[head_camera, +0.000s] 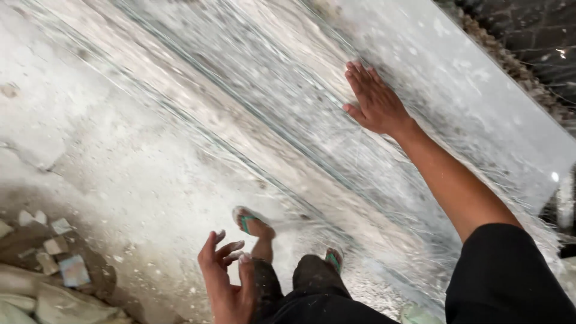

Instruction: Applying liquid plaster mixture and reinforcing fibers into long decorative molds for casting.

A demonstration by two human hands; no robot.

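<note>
While leaning at a slant across the right and far side, glass sheet [456, 78] braced only by right hand [375, 102], fingers spread flat, gripping nothing. Left hand [228, 282] near, open, empty. Likely to slide or tip; bare edge close to sandalled feet [255, 225], rubble [57, 264] underfoot at left.

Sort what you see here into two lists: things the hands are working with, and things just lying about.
In use: glass sheet, under the flat right hand; left hand, open, holding nothing.
Lying about: rubble on the floor.
</note>
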